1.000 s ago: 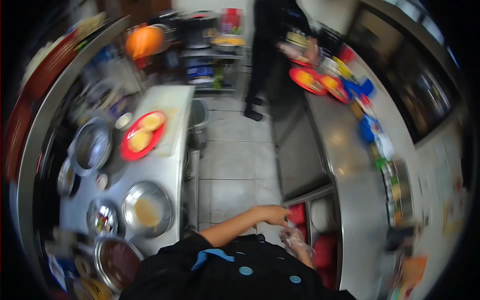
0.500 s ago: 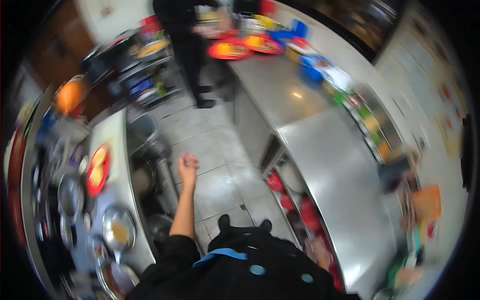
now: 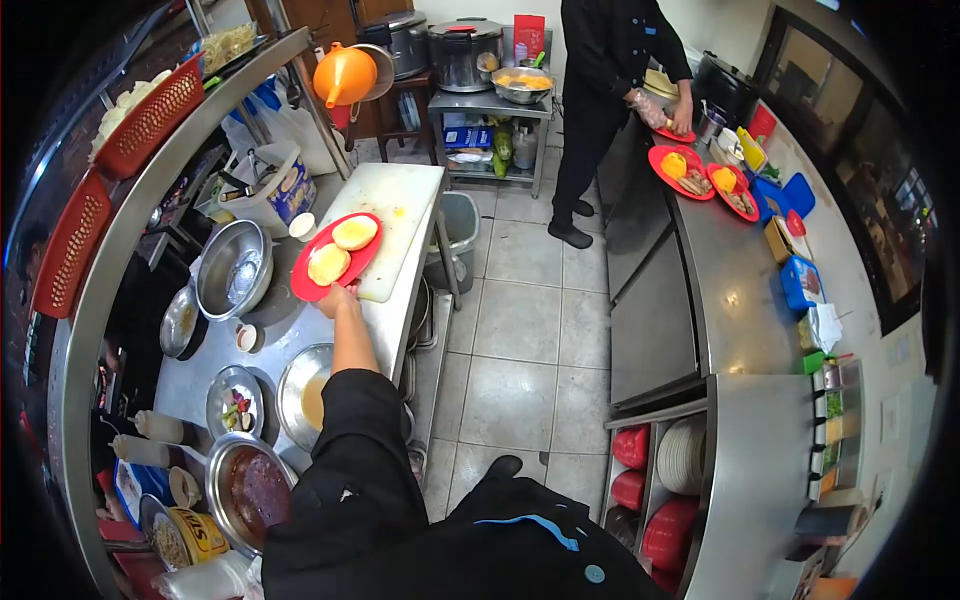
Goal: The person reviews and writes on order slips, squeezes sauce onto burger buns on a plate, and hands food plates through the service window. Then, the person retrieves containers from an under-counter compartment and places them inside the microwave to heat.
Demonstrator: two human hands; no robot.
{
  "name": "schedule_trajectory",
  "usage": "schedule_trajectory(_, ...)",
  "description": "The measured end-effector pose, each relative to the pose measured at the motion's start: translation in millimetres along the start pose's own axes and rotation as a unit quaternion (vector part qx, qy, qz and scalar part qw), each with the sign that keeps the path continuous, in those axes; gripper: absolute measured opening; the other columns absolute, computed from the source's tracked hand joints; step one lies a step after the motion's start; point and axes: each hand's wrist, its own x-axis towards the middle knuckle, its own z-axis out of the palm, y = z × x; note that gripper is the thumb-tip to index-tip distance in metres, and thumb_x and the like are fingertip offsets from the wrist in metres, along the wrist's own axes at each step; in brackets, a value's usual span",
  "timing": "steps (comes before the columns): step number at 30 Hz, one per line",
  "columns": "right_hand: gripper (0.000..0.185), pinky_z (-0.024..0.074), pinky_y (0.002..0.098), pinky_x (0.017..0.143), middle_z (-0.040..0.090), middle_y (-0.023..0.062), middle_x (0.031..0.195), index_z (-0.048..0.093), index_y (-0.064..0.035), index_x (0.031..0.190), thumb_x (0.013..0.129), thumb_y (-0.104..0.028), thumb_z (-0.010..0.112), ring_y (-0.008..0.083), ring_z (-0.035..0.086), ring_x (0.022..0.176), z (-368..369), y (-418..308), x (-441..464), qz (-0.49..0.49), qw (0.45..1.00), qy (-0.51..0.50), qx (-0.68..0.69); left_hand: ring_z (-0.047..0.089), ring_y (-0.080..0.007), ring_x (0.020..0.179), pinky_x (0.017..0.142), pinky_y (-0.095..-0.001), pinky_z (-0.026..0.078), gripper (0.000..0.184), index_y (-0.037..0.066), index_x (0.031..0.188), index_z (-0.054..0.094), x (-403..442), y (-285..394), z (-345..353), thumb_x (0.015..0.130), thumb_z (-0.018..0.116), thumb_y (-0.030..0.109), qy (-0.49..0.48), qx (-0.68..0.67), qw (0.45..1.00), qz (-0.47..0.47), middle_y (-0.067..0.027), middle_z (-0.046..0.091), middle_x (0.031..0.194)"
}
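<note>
My left hand [image 3: 341, 301] grips the near edge of a red plate [image 3: 312, 262], its fingers partly hidden by the rim. Two round golden buns [image 3: 329, 264] lie on that plate, which overlaps a white cutting board [image 3: 405, 200] on the left steel counter. A small white cup [image 3: 302, 226] stands beside the plate. Below my sleeve is a steel bowl [image 3: 312, 400] with yellowish liquid. My right hand is outside the picture.
Steel bowls, one with dark red sauce [image 3: 255, 490], line the left counter [image 3: 180, 375]. A co-worker [image 3: 620, 60] handles a red plate at the right counter [image 3: 740, 300], near two filled red plates. A grey bin [image 3: 460, 225] stands beside the left counter. Shelves at lower right hold white plates [image 3: 682, 455].
My left hand has gone from over the floor to the red plate on the left counter and taken hold of its edge. My right hand has left the view, which has turned left.
</note>
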Motion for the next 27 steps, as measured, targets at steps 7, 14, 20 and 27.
schedule_trajectory(7,0.016,0.0479,0.0388,0.059,0.065,0.0137,0.076,0.065,-0.0056,0.084,0.076,-0.020,0.062,0.0298,0.062,0.070,0,-38,-12,-0.048,0.998,0.038,-0.002,0.060,-0.0300,0.085,0.058,-0.0425,0.059,0.039,-0.003,0.116,0.034,-6,14,2,0.080,0.049,-0.006,-0.078,-0.059,0.984,0.149,-0.0227,0.048,0.110)
schedule_trajectory(14,0.015,0.0464,0.0446,0.067,0.063,0.0161,0.081,0.063,-0.0082,0.082,0.072,-0.019,0.060,0.0351,0.059,0.079,-23,-79,-51,-0.184,0.934,0.265,-0.154,0.063,-0.0227,0.080,0.059,-0.0336,0.058,0.034,0.000,0.117,0.040,-171,26,6,0.086,0.051,0.003,-0.531,0.076,0.843,0.034,-0.0159,0.057,0.103)
schedule_trajectory(20,0.050,0.0473,0.0358,0.084,0.062,0.0179,0.100,0.053,-0.0001,0.114,0.080,-0.035,0.061,0.0283,0.060,0.098,-77,-109,-132,-0.095,0.925,0.352,0.110,0.065,-0.0224,0.079,0.062,-0.0359,0.057,0.028,0.004,0.112,0.043,-425,-87,-38,0.086,0.054,0.008,-0.818,0.212,0.490,-0.215,-0.0153,0.061,0.099)
schedule_trajectory(27,0.033,0.0468,0.0359,0.075,0.062,0.0140,0.090,0.057,-0.0047,0.105,0.080,-0.027,0.058,0.0254,0.060,0.085,-131,63,-195,0.074,0.790,0.563,0.231,0.063,-0.0302,0.080,0.067,-0.0427,0.055,0.020,0.003,0.107,0.042,-648,-225,-248,0.088,0.047,0.002,-0.825,0.352,0.276,-0.345,-0.0173,0.057,0.098)
